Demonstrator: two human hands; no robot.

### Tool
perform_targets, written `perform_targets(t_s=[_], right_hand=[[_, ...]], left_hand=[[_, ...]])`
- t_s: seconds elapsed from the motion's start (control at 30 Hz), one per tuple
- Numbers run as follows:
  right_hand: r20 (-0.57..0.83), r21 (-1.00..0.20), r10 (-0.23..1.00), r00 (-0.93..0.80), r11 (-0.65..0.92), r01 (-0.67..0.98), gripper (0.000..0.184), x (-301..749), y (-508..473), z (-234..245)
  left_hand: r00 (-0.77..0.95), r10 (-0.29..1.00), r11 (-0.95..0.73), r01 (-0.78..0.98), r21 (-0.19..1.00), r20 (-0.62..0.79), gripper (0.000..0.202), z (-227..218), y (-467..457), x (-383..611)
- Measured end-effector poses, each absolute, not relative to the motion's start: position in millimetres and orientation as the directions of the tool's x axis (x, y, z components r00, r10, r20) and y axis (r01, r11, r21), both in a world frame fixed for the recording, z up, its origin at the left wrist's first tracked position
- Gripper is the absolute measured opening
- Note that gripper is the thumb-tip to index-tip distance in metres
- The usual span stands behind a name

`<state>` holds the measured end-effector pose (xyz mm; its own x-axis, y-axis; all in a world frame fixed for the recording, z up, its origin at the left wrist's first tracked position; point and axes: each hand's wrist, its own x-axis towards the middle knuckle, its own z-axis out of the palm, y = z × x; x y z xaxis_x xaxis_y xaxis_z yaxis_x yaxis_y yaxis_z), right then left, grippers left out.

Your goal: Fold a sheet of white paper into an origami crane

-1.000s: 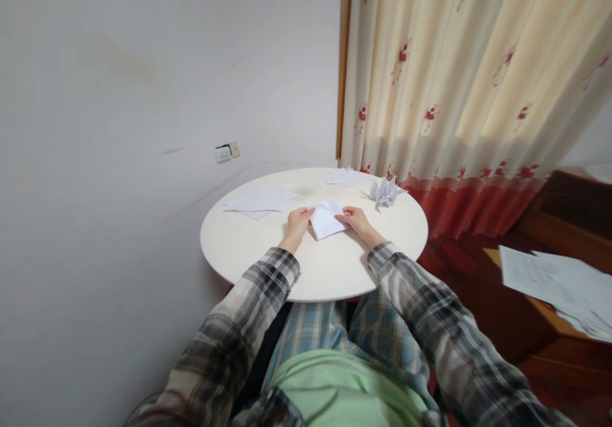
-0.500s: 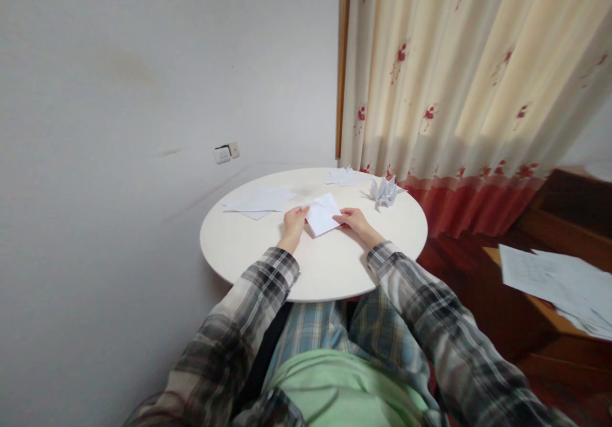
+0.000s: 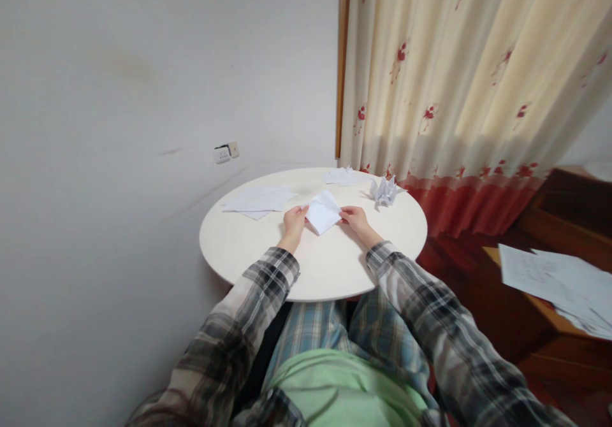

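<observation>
A small folded sheet of white paper (image 3: 323, 213) is held between my two hands over the middle of the round white table (image 3: 325, 267). One corner of it points toward me and creases show on its face. My left hand (image 3: 294, 224) pinches the left corner between thumb and fingers. At the right corner, my right hand (image 3: 356, 222) is closed on the paper in the same way. The fingertips under the paper are hidden.
Flat white sheets (image 3: 261, 200) lie at the table's left. Folded paper (image 3: 342, 176) sits at the back, beside a crumpled paper piece (image 3: 384, 192). A wall (image 3: 119, 191) borders the left side; more papers (image 3: 557, 280) lie on wooden furniture at the right.
The folded paper has turned slightly, so its near corner now points more directly toward me. My right hand has shifted its hold a little; my left hand stays almost in place.
</observation>
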<state>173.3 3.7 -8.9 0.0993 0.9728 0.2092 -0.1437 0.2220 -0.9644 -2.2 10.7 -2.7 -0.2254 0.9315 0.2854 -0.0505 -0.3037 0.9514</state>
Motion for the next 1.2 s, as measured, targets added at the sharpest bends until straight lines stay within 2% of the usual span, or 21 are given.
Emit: perform_targets(t_s=[0.2, 0.37, 0.5, 0.67, 0.77, 0.97, 1.2], right_hand=[[0.242, -0.96, 0.962, 0.123, 0.256, -0.116, 0.006, 175.0, 1.5, -8.0], [0.249, -0.96, 0.958, 0.142, 0.264, -0.095, 0.005, 179.6, 3.2, -9.0], [0.226, -0.967, 0.956, 0.188, 0.244, -0.077, 0.006, 181.8, 5.9, -8.7], [0.216, -0.968, 0.957, 0.193, 0.236, -0.087, 0.005, 181.5, 7.0, -7.6], [0.223, -0.962, 0.956, 0.192, 0.248, -0.115, 0.006, 181.2, 5.9, -7.0], [0.231, -0.951, 0.963, 0.139, 0.254, -0.175, 0.011, 182.1, 2.4, -6.3], [0.236, -0.963, 0.972, -0.012, 0.232, -0.135, 0.024, 178.0, 1.4, -9.2]], left_hand=[[-0.192, 0.95, -0.272, -0.119, 0.955, 0.247, 0.025, -2.9, 7.3, -3.9], [-0.095, 0.979, -0.197, -0.223, 0.955, 0.18, 0.022, -2.1, 1.7, -4.3], [-0.016, 0.987, -0.157, -0.235, 0.959, 0.157, 0.024, -1.5, 0.0, -2.1], [0.141, 0.981, -0.104, -0.181, 0.978, 0.131, 0.038, -1.7, -1.8, 1.7], [0.2, 0.972, -0.103, -0.111, 0.988, 0.124, 0.039, -1.5, -3.4, 3.6], [0.138, 0.985, -0.12, 0.12, 0.986, 0.103, 0.019, -1.3, -3.6, 4.1], [0.144, 0.984, -0.126, 0.14, 0.982, 0.105, 0.008, 0.0, -4.6, 3.7]])
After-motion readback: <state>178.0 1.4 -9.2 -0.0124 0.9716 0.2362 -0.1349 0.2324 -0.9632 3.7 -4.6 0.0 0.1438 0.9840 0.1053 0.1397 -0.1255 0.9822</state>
